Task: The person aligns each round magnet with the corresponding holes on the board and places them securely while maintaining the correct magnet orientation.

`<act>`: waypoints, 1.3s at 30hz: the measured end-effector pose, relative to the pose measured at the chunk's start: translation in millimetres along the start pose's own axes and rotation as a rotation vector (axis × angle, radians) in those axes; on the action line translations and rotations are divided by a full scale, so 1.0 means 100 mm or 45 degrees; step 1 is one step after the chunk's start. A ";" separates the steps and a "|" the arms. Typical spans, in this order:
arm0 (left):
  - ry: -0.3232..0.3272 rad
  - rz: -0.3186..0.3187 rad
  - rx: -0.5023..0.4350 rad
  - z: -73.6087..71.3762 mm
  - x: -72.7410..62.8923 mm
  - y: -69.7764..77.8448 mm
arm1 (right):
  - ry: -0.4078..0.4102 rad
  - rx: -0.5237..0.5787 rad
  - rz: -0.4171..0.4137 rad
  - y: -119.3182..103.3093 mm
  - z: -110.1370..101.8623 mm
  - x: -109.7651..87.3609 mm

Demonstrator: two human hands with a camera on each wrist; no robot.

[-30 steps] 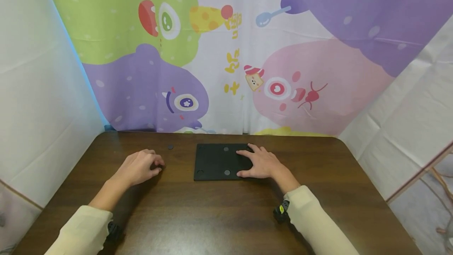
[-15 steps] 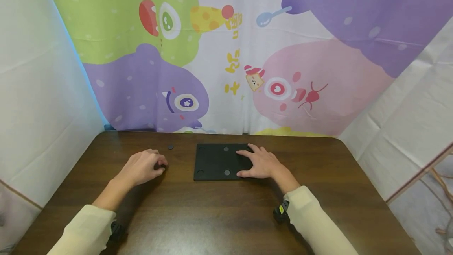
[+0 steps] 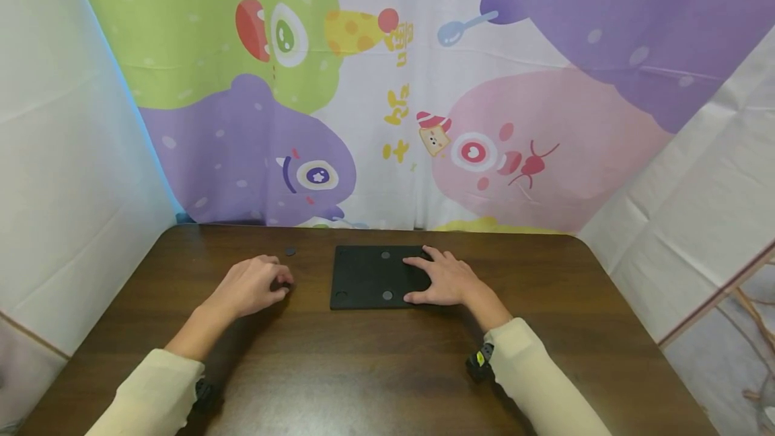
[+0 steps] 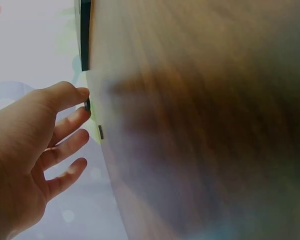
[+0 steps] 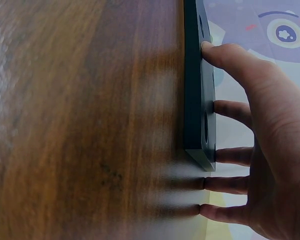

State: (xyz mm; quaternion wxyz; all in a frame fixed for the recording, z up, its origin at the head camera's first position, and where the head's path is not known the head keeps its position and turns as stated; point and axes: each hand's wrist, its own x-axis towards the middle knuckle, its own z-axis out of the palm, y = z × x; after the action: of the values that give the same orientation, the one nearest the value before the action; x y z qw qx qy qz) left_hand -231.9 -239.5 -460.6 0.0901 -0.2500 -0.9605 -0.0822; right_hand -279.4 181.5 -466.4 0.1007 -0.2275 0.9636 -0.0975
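Note:
A flat black rectangular board lies on the table, with grey round spots along its middle and a round recess at its near left corner. My right hand rests spread over the board's right end, thumb and forefinger touching its top. In the right wrist view, two other fingertips reach down beyond the board's end. Left of the board, my left hand hovers above the table. Between its thumb and forefinger it pinches a small dark disc, seen edge-on in the left wrist view.
A second dark disc lies flat on the brown wooden table, beyond my left hand. Behind the table hangs a cartoon-printed curtain. White cloth walls stand at both sides.
My left hand has moved a little to the right, closer to the board. The right hand and the board have stayed in place.

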 end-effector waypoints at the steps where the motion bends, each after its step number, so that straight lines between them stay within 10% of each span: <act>1: 0.001 0.000 -0.002 0.01 0.01 0.01 | 0.000 0.000 -0.001 0.00 0.00 0.00; 39: 0.027 0.120 -0.022 0.08 0.24 0.33 | -0.004 -0.012 -0.005 0.00 -0.01 0.00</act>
State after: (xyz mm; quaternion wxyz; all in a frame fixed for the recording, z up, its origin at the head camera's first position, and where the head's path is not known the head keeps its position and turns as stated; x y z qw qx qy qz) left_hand -237.1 -198.6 -459.6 0.1016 -0.2949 -0.9459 -0.0889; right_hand -279.4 181.7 -465.8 0.1010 -0.2299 0.9635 -0.0929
